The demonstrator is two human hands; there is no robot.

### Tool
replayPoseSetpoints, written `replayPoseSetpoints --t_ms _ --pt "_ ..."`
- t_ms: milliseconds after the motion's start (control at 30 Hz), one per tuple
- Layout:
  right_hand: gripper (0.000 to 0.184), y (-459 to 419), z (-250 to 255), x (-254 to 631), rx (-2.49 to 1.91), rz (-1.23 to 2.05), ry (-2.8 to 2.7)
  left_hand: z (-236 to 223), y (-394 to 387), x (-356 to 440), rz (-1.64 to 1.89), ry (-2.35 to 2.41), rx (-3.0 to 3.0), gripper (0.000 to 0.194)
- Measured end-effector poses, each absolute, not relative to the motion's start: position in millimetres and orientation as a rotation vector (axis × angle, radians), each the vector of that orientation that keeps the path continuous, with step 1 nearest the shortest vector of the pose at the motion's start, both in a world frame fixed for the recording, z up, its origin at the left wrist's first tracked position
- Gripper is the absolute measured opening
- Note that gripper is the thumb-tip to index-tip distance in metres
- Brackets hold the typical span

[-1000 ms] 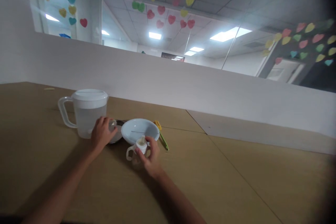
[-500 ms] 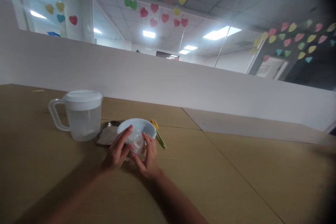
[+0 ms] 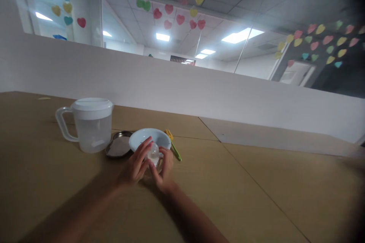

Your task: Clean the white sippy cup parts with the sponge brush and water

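Bottle (image 3: 154, 154) and brown table (image 3: 228, 193) face white wall (image 3: 182, 89) under heart-stickered glass (image 3: 182, 36).

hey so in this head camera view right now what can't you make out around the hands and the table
In the head view:
- Bottle: mostly hidden by the left hand and right hand; how its clear cap sits can't be told.
- Bowl: near side hidden by both hands.
- Metal dish: what the pale patch inside is, too blurred.
- Pale piece at far left: too small.
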State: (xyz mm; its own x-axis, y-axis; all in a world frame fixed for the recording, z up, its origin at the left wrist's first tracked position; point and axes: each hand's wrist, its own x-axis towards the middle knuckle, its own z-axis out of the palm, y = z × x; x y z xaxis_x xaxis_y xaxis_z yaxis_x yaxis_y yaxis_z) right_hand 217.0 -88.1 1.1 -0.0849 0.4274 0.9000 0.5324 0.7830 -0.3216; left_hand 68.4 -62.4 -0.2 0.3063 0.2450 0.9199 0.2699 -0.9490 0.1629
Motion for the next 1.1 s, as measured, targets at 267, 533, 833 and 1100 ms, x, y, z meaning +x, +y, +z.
replayPoseSetpoints --t_ms 267,533,833,1100 --pt "0.034 -79 -13 221 -0.800 -0.058 -1.693 -14 -66 78 -2.024 -0.969 -2.727 0.054" --pt "0.042 -77 -18 221 -0.777 0.007 -1.734 -18 -66 71 -1.882 -0.987 -2.793 0.048" --pt "0.040 -79 -18 221 -0.804 0.010 -1.751 -18 -64 68 -1.864 -0.897 -2.635 0.045" --pt "0.036 -78 -18 217 -0.840 -0.057 -1.731 -25 -65 67 -1.853 -0.997 -2.684 0.042"
